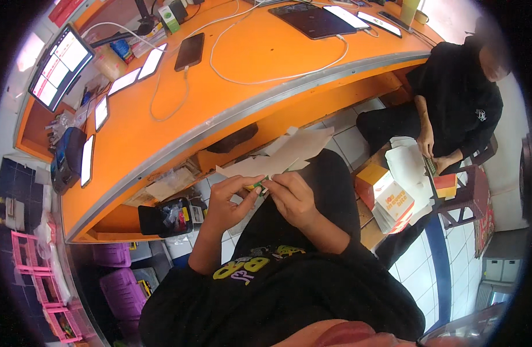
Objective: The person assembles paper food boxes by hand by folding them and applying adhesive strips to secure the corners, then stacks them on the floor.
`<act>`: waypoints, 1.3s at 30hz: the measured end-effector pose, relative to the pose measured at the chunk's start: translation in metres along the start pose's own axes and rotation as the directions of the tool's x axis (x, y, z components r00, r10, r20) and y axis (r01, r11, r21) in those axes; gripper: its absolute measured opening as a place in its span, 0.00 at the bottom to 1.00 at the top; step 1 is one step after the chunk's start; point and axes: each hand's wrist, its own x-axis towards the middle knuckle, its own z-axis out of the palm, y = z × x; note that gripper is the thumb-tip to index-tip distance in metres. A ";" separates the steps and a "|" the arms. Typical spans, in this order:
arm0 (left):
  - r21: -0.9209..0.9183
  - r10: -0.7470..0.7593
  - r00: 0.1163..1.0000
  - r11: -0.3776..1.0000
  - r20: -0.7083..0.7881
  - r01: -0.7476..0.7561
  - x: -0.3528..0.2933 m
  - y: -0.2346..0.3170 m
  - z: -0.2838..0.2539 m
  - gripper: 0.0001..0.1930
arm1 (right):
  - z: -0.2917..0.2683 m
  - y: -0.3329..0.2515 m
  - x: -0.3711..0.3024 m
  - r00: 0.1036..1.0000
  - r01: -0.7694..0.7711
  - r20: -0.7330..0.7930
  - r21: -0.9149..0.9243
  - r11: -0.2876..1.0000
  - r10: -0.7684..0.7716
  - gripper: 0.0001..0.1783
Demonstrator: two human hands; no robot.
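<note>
The thumb and forefinger of the left hand were pressed narrowly on a small green-and-yellow piece, too small to make out further, and the fingers of the right hand pinched its other end. The piece was between the two hands, above the wearer's dark-clad lap. Just beyond, at one o'clock from the hands, lay a creased pale sheet. Between eight and nine o'clock was a black bin with mixed small things inside; farther out at eight were purple crates. At three o'clock, white, orange and red boxes were grouped near a brown stool. At two o'clock a seated co-worker in black had both hands at a thin greenish thing. The orange bench curved from nine to one o'clock, carrying a dark phone at eleven, a black tablet between twelve and one, and several lit phones around ten, with a tilted monitor beyond them.
</note>
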 end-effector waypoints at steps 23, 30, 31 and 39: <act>0.600 0.202 0.979 0.785 -0.017 -0.152 0.006 0.019 -0.059 0.16 | -0.013 0.036 -0.003 0.786 -0.554 0.413 0.801 0.227 0.459 0.18; -0.037 -0.190 0.958 0.979 0.214 0.202 -0.004 0.023 -0.042 0.05 | 0.014 0.019 -0.006 0.842 -0.403 0.110 0.780 0.479 0.528 0.17; -0.040 -0.145 0.980 0.988 0.133 0.151 -0.002 0.023 -0.033 0.05 | 0.013 0.011 -0.007 0.907 -0.381 0.156 0.696 0.608 0.391 0.23; -0.012 -0.059 0.984 0.998 -0.169 0.057 -0.005 -0.003 -0.002 0.04 | 0.013 -0.012 -0.021 0.860 -0.493 0.103 0.418 0.763 0.499 0.21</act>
